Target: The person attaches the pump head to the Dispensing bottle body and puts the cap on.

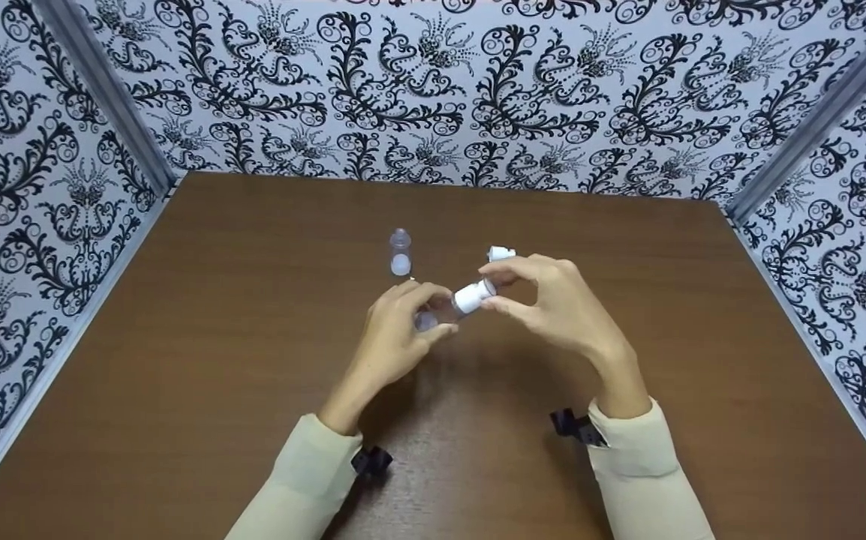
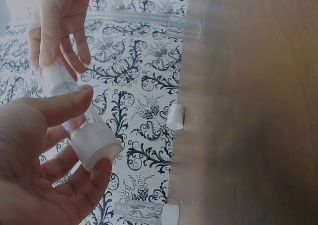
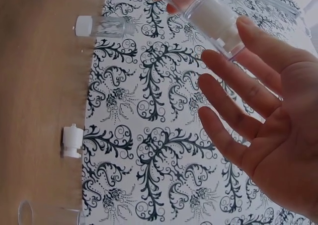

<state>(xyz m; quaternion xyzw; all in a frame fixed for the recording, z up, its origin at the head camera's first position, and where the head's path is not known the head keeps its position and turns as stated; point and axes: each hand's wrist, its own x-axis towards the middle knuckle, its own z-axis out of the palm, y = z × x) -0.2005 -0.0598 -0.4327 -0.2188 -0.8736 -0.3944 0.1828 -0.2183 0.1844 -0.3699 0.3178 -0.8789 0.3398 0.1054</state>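
Between both hands is a clear plastic bottle [image 1: 444, 311] with a white collar at its upper right end. My left hand [image 1: 403, 322] grips the lower part, thumb on one side and fingers on the other; in the left wrist view its thick white base [image 2: 95, 144] shows between thumb and fingers. At the other end my right hand [image 1: 557, 304] pinches the collar with thumb and index finger. In the right wrist view a clear sleeve surrounds the white collar [image 3: 212, 21], and the other right-hand fingers are spread away from it. The bottle is tilted above the table.
A second clear bottle [image 1: 400, 251] with a white base stands behind my left hand. A small white pump top [image 1: 500, 253] stands behind my right hand, partly hidden in the head view. A clear cap-like piece [image 2: 184, 28] also shows. Patterned walls [image 1: 433, 90] enclose the brown table [image 1: 215, 337].
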